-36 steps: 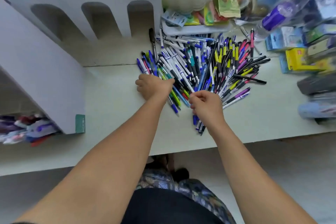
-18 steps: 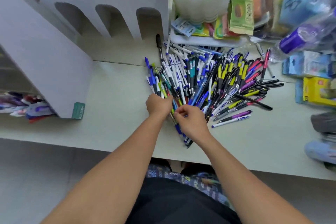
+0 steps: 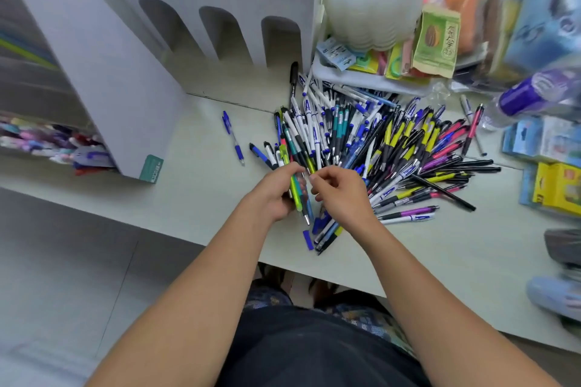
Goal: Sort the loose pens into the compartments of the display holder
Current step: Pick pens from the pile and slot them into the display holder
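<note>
1. The left hand [image 3: 273,195] grips a small bunch of pens [image 3: 298,195], a green one uppermost, tips pointing toward the person.
2. The right hand [image 3: 341,195] sits just right of that bunch, fingers curled; thumb and forefinger pinch near its upper end, though what they hold is unclear.
3. The pile [image 3: 371,141] fans out beyond and right of both hands.
4. A blue pen [image 3: 233,137] lies alone, beyond and left of the grip.
5. The holder [image 3: 103,60] stands farther left.
</note>
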Motion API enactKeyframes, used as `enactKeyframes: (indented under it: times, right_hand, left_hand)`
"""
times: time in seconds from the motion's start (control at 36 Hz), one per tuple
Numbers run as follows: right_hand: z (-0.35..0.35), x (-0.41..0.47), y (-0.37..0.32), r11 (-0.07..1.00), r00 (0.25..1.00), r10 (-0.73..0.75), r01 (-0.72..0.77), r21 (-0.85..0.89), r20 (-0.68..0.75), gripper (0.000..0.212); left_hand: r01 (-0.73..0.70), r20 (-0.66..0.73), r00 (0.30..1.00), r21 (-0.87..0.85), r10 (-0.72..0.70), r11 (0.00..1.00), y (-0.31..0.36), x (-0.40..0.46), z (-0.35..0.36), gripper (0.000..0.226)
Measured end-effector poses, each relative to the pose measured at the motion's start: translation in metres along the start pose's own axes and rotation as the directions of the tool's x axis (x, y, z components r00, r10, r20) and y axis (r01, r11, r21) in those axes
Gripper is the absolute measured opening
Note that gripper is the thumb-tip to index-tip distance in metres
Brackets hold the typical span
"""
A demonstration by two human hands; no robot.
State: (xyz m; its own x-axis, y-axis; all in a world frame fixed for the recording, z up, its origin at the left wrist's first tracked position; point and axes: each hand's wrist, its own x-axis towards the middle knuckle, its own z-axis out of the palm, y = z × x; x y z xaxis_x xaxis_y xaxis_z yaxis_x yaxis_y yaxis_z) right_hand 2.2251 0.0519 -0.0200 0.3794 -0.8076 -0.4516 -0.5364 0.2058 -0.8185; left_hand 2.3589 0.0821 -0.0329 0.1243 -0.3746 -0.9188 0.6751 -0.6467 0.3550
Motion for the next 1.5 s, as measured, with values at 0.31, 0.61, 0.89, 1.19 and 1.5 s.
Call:
enactKeyframes:
  times: [0.31,0.61,0.89,1.19,1.5]
  right_hand:
    - [-0.008,-0.007,-0.013,0.997,0.991,0.037,-0.028,0.074,-0.125,0.021]
    - [-0.007,0.0,-0.065,0.957,0.987,0.004,0.042,0.286,-0.158,0.03]
    - [-0.018,0.027,-0.135,0.892,0.949,-0.313,0.311,0.327,-0.05,0.031]
    - [-0.022,0.022,-0.123,0.949,0.949,-0.302,0.308,0.072,-0.093,0.027]
    - [-0.01,-0.017,-0.094,0.688,0.931,-0.003,0.267,0.674,-0.366,0.057]
  left_hand:
    - [-0.278,0.169,0.954,0.175,0.249,0.945,0.018,-0.023,-0.006,0.023]
    - [-0.443,0.287,0.886,0.289,0.365,0.849,0.034,-0.048,-0.013,0.013]
    - [-0.538,0.441,0.84,0.602,0.317,0.59,0.044,-0.08,-0.018,0.014]
    - [-0.484,0.488,0.844,0.511,0.225,0.71,0.063,-0.095,0.002,0.018]
    - [-0.375,0.128,0.871,-0.447,0.473,0.812,0.082,-0.098,0.006,0.024]
